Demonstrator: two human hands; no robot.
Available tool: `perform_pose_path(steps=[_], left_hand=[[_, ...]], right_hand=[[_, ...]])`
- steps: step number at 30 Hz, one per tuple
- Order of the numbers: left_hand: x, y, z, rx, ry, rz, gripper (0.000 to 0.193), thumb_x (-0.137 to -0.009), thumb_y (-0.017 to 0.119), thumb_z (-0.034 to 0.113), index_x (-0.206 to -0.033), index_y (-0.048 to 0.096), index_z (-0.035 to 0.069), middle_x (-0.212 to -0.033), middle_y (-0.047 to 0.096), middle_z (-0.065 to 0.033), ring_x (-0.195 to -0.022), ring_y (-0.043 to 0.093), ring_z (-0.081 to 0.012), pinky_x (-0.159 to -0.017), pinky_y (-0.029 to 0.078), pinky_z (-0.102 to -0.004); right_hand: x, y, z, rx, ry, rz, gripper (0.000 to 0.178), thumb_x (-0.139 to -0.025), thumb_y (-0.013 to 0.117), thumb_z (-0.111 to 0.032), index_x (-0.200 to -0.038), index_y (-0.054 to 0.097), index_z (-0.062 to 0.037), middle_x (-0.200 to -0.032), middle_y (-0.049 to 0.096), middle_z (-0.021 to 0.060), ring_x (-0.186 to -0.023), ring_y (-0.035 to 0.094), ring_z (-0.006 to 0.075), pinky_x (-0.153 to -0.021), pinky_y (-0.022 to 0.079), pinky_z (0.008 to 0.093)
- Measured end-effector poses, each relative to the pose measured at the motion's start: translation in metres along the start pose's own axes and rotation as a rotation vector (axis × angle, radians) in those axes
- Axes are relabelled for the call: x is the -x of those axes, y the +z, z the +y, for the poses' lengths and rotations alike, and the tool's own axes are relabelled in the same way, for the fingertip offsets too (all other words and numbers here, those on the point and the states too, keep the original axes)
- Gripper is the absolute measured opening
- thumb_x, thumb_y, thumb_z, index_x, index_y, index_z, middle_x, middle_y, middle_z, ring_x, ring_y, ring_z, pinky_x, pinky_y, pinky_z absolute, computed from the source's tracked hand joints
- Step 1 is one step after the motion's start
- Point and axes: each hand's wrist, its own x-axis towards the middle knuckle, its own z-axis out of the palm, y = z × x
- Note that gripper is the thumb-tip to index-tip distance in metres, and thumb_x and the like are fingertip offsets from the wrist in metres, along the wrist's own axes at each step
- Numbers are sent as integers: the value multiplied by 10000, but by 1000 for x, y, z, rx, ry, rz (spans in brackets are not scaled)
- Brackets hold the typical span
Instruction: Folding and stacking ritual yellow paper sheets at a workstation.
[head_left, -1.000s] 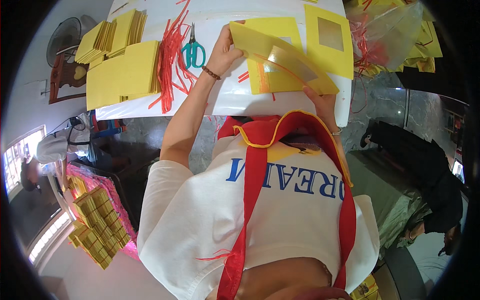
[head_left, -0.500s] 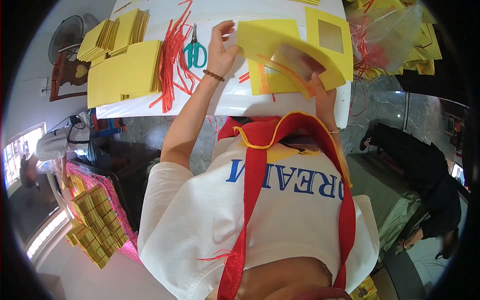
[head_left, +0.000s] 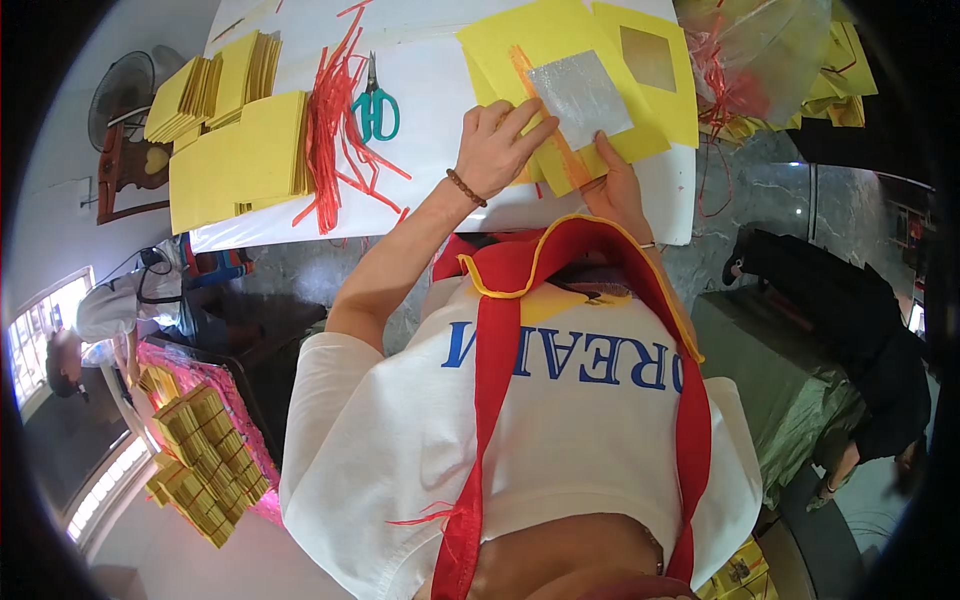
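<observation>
A yellow paper sheet (head_left: 620, 115) with a silver square patch (head_left: 583, 98) and an orange strip (head_left: 521, 68) lies tilted over other yellow sheets on the white table. My left hand (head_left: 500, 145) has its bent fingers drawn together on the orange strip, beside the silver patch; the fingertips are partly hidden. My right hand (head_left: 618, 190) grips the sheet's near edge, thumb on top and the other fingers mostly out of sight beneath. Scissors with teal handles (head_left: 376, 115) lie left of my hands, next to a bundle of red strips (head_left: 325, 140).
Several stacks of yellow paper (head_left: 245, 150) stand on the table's left side. Another yellow sheet (head_left: 672, 95) with a silver patch lies right. A clear plastic bag (head_left: 760, 60) sits beyond the right edge. One person (head_left: 110, 300) is at left, another (head_left: 820, 320) at right.
The yellow sheet, held up and curved before, now lies flatter with its silver patch facing up. My left hand has moved from its far left edge to the orange strip.
</observation>
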Motion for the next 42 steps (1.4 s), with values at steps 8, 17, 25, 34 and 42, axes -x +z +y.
perform_pose_path(steps=[8,17,25,34,42], left_hand=[[35,-5,-20,420,-61,-128,444,-664,545,-40,-1067,593,141,-999,577,-49,-872,532,-245,-731,475,-320],[47,-18,-20,512,-59,-279,349,-724,540,-7,-1045,600,117,-989,601,-77,-954,544,-244,-768,467,-336],[29,-8,-17,663,-804,-496,230,-863,492,233,-887,589,26,-732,597,-161,-649,566,-330,-576,437,-396],[31,19,-25,809,-1003,-336,276,-817,526,267,-811,578,-5,-584,549,-173,-538,531,-323,-519,407,-391],[33,11,-10,713,-1057,-347,241,-802,543,240,-793,575,1,-607,557,-169,-541,533,-320,-513,405,-390]], right_hand=[[27,-70,-35,1117,150,-237,522,-775,628,-128,-1241,400,-61,-1186,503,91,-1082,503,234,-874,430,318],[5,-45,-45,1644,-646,-677,417,-731,655,-179,-1112,541,-55,-1163,535,144,-1048,513,272,-943,318,381],[-18,-54,-22,1232,-211,-169,355,-771,638,-178,-1087,563,-36,-934,637,114,-878,598,168,-753,449,285],[-23,-33,-15,1172,-470,-107,705,-778,629,-138,-1345,221,-46,-876,629,102,-737,571,118,-660,440,230],[-22,-34,-9,1016,-480,3,642,-793,603,-96,-1335,262,-64,-792,621,67,-626,506,73,-567,389,208]])
